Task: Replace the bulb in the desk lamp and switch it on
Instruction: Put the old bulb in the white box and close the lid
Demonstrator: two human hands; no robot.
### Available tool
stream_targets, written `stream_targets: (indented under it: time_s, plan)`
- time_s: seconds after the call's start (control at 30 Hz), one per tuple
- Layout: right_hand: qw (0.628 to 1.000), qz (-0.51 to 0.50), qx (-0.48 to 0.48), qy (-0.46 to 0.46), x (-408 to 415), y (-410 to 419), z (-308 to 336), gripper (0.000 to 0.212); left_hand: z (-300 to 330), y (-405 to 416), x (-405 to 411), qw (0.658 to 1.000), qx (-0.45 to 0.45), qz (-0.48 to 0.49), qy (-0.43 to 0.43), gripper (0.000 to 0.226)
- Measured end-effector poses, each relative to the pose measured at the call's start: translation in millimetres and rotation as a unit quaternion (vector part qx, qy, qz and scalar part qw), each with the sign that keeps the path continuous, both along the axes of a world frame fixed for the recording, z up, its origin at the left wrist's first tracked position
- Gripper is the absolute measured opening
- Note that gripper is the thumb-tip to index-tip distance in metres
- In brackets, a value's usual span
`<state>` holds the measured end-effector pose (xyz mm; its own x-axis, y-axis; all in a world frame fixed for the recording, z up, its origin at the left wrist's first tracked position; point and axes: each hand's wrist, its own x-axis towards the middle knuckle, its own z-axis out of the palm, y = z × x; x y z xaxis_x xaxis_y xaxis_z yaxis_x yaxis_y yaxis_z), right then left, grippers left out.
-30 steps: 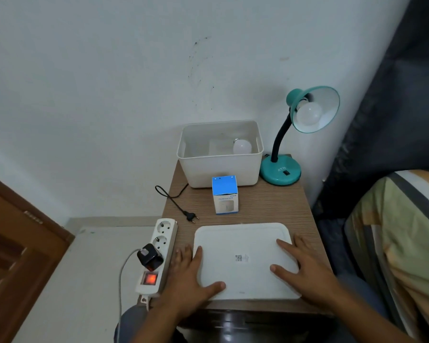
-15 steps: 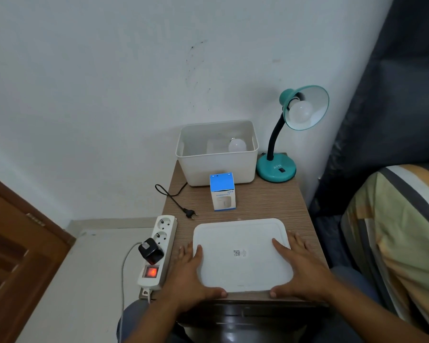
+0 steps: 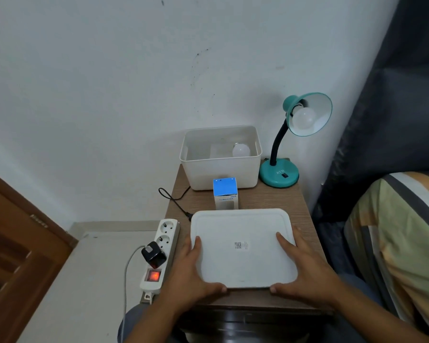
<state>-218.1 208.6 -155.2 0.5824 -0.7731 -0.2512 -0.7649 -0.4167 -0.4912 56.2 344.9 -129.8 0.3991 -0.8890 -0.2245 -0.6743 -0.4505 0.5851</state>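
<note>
A teal desk lamp (image 3: 279, 173) stands at the table's back right, with a white bulb (image 3: 304, 118) screwed into its shade. Its black plug (image 3: 187, 215) lies loose on the table, outside the power strip (image 3: 170, 227). A second white bulb (image 3: 241, 150) lies inside the open white bin (image 3: 221, 174). In front of the bin stands a blue-and-white bulb box (image 3: 225, 193). A flat white lid (image 3: 243, 231) lies near the front edge. My left hand (image 3: 193, 271) grips its left edge and my right hand (image 3: 305, 266) its right edge, thumbs on the front rim.
The power strip along the table's left edge has a lit red switch (image 3: 154, 276) and a black adapter (image 3: 154, 254) plugged in. A wooden door (image 3: 15, 256) is at the left. A striped pillow (image 3: 396, 231) and dark curtain (image 3: 394, 107) crowd the right.
Both hands have slid from resting on top of the lid to clasping its side edges, with the thumbs now hooked on the front rim. The view has shifted slightly.
</note>
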Motion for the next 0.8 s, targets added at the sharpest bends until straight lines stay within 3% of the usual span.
stream_targets:
  time_s: [0.27, 0.5, 0.7, 0.8]
  plan:
    - [0.991, 0.056, -0.105, -0.054, 24.6, -49.6, 56.1, 0.125, 56.6, -32.5, 24.2, 0.995, -0.084, -0.018, -0.054, 0.141]
    - [0.983, 0.044, -0.171, -0.059, 63.4, -109.5, 102.8, 0.125, 95.8, -93.4, 64.6, 0.989, -0.116, -0.030, -0.090, 0.142]
    - [0.982, 0.018, -0.181, -0.050, 98.7, -165.9, 118.1, 0.130, 121.7, -156.6, 100.4, 0.989, -0.111, -0.033, -0.092, 0.141]
    - [0.984, 0.006, -0.169, -0.048, 115.5, -189.4, 117.1, 0.129, 121.7, -184.3, 113.4, 0.990, -0.124, -0.011, -0.068, 0.126]
